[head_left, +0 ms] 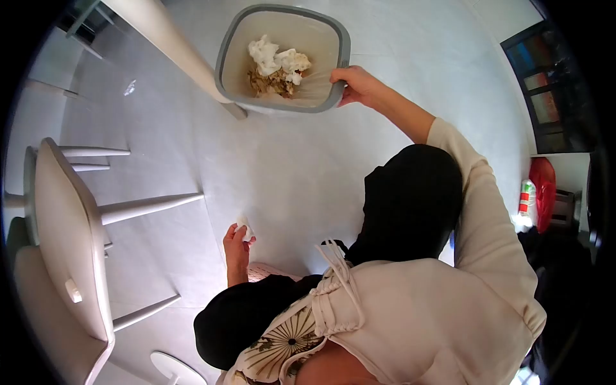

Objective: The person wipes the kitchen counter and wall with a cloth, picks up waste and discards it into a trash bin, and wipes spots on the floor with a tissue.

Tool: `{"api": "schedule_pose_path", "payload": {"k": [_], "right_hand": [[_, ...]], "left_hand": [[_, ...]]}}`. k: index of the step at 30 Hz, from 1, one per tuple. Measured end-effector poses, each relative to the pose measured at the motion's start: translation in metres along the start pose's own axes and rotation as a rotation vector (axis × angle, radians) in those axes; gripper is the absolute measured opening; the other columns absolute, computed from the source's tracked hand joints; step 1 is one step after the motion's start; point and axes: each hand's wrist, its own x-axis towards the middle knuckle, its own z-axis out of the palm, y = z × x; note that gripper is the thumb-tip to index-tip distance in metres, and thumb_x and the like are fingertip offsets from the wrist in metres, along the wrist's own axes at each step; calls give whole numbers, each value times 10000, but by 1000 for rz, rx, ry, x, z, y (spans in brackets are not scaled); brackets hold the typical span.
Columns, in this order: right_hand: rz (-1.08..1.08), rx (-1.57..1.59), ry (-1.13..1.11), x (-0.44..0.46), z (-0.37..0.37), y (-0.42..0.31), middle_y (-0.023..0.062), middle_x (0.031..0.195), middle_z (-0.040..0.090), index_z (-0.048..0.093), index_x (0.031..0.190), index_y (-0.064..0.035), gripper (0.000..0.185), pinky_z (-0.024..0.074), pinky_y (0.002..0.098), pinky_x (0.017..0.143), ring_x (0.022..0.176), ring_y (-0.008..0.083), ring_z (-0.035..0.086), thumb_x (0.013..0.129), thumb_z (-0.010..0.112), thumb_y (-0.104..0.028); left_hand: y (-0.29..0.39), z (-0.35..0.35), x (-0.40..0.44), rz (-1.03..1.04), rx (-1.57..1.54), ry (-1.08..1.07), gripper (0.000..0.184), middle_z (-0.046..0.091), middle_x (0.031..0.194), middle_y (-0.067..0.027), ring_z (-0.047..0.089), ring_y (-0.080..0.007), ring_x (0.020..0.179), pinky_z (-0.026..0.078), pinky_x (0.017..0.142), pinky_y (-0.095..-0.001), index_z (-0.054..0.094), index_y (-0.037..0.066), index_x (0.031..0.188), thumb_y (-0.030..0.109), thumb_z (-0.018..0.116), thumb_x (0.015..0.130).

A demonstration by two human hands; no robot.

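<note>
My right hand (pixel 356 86) grips the right side of the grey rim of a waste bin (pixel 282 9), its fingers wrapped over the edge. Crumpled white tissues (pixel 274 58) and brown scraps (pixel 273 84) lie inside on a clear liner. Low on the left, just above the floor, my left hand (pixel 237 250) is closed on a small white wad that looks like crumpled tissue (pixel 244 229). Part of that wad is hidden by the fingers.
Pale chairs (pixel 67 224) with splayed legs stand along the left. A thick light leg (pixel 176 51) comes down beside the bin. A small white thing (pixel 74 290) lies on a chair. On the floor is a whitish scrap (pixel 130 87). A red bag (pixel 543 192) stands at the right.
</note>
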Motion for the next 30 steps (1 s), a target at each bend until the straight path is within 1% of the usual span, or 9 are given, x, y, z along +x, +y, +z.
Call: {"api": "schedule_pose_path", "payload": {"k": [8,13,17,21,24,26,28,29,30], "right_hand": [[19,-338,-108,-40,-21,-18,143,794,597,557,943,93,384,555,368,570,616,222,612,663,595,-166],[46,-310,-155,-38,-24,-7,101,862,597,537,1020,56,436,535,340,591,678,180,601,671,603,-197],[49,-302,-217,-36,-17,-10,102,835,590,534,1001,66,437,536,336,580,663,177,596,668,602,-209],[15,-372,-257,-36,-19,-16,111,826,590,539,992,82,442,533,322,557,637,171,593,664,594,-210],[-33,-415,-283,-41,-13,-20,99,785,592,554,972,72,422,513,293,510,607,157,586,660,586,-210],[-90,-451,-349,-42,-14,-23,82,745,592,569,958,55,403,485,273,474,592,143,577,658,582,-214],[-114,-464,-364,-43,-15,-24,74,723,587,574,951,48,392,472,269,465,579,138,570,657,580,-211],[-137,-485,-371,-44,-16,-24,67,701,583,580,945,41,382,458,266,455,565,134,564,656,577,-209],[-139,-476,-368,-44,-16,-25,67,701,583,580,945,41,382,458,266,455,565,134,564,656,577,-209]], "left_hand": [[17,2,4,69,-15,57,168,612,851,-47,585,-136,705,495,587,-291,538,42,1000,45,548,832],[35,1,2,127,3,62,150,606,842,-38,575,-124,695,494,594,-286,550,42,982,49,551,832],[104,12,-16,437,203,92,141,589,843,-24,544,-95,694,484,604,-260,571,26,974,36,538,838],[203,79,-50,784,758,-120,154,566,856,7,533,-75,742,450,670,-219,584,47,965,30,545,817],[237,160,-57,943,1122,-466,191,531,863,-6,513,-85,772,432,676,-224,569,26,914,-52,560,740],[238,215,-50,911,1469,-595,253,528,905,-74,534,-160,763,430,664,-239,553,25,881,-94,564,659],[219,235,-9,1068,1859,-643,181,542,1102,-121,596,-275,884,486,708,-350,579,36,837,-23,581,667],[208,241,11,1069,1868,-647,181,542,1102,-121,596,-275,884,486,708,-350,579,36,837,-23,581,667],[197,247,29,937,2125,-602,159,547,1106,-120,595,-297,890,484,727,-376,592,42,822,-6,582,670]]}}
